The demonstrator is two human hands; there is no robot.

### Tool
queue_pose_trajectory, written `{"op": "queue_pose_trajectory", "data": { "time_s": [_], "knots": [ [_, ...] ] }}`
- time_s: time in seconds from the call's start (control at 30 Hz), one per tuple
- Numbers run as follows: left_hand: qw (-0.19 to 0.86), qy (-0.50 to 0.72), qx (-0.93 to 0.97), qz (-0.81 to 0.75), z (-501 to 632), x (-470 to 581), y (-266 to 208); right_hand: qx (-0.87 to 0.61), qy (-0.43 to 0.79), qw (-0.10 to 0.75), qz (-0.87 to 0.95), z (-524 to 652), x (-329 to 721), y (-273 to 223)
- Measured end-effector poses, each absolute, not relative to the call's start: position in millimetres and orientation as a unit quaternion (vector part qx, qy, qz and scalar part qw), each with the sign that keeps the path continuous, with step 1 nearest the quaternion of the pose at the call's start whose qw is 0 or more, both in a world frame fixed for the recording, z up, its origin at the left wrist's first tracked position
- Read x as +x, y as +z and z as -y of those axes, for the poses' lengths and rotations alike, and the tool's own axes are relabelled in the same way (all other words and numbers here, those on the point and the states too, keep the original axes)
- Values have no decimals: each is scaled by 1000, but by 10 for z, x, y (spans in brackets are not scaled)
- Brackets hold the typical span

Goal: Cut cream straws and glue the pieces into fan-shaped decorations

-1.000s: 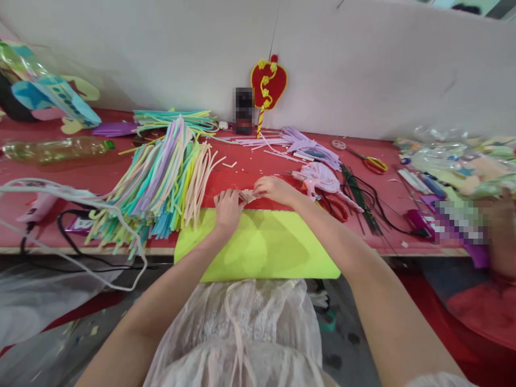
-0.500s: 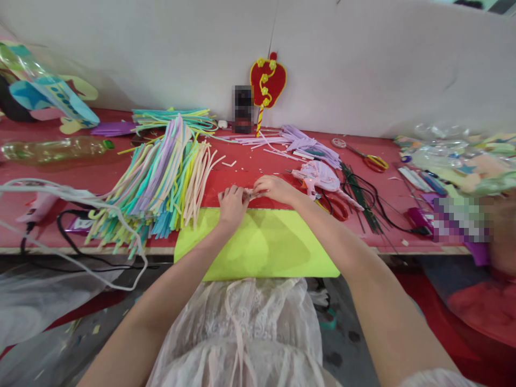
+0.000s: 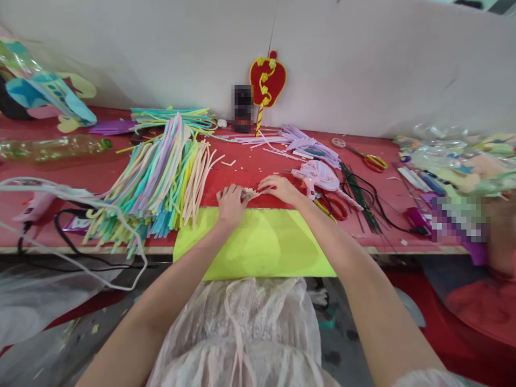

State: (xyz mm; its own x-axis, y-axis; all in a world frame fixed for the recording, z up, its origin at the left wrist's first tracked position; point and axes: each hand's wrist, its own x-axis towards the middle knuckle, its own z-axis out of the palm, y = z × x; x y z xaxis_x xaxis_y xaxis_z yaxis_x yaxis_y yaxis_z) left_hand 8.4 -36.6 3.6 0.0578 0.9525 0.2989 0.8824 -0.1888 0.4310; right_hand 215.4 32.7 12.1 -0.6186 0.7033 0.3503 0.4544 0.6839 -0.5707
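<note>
Between my hands, just above the red tabletop's front edge, is a small pale coiled piece of pipe cleaner (image 3: 251,192). My left hand (image 3: 231,204) pinches its left end with curled fingers. From the other side my right hand (image 3: 280,189) has its bent fingertips at the right end; they seem to grip it, though the contact is tiny. A bright yellow-green sheet (image 3: 258,247) hangs over the table edge under my forearms. Left of my left hand lies a thick bundle of pastel pipe cleaners (image 3: 157,172), with peach ones (image 3: 198,185) nearest.
Right of my right hand are a pink glue gun (image 3: 309,187), red-handled scissors (image 3: 341,208) and green stems (image 3: 358,199). Yellow-handled scissors (image 3: 374,162) lie farther back. At left are a bottle (image 3: 52,148), another glue gun (image 3: 38,205) and a white cable (image 3: 121,215). A red fan-shaped ornament (image 3: 268,80) leans on the wall.
My right fingertips have shifted slightly right, away from the left hand, so more of the pale coiled piece shows between them. My left hand stays nearly in place.
</note>
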Motion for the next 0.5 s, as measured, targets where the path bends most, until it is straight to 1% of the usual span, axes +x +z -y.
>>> {"op": "queue_pose_trajectory", "data": {
  "time_s": [0.5],
  "knots": [
    [63,267,727,-630,379,92,48,-334,194,269,882,-370,2155,93]
  ]
}}
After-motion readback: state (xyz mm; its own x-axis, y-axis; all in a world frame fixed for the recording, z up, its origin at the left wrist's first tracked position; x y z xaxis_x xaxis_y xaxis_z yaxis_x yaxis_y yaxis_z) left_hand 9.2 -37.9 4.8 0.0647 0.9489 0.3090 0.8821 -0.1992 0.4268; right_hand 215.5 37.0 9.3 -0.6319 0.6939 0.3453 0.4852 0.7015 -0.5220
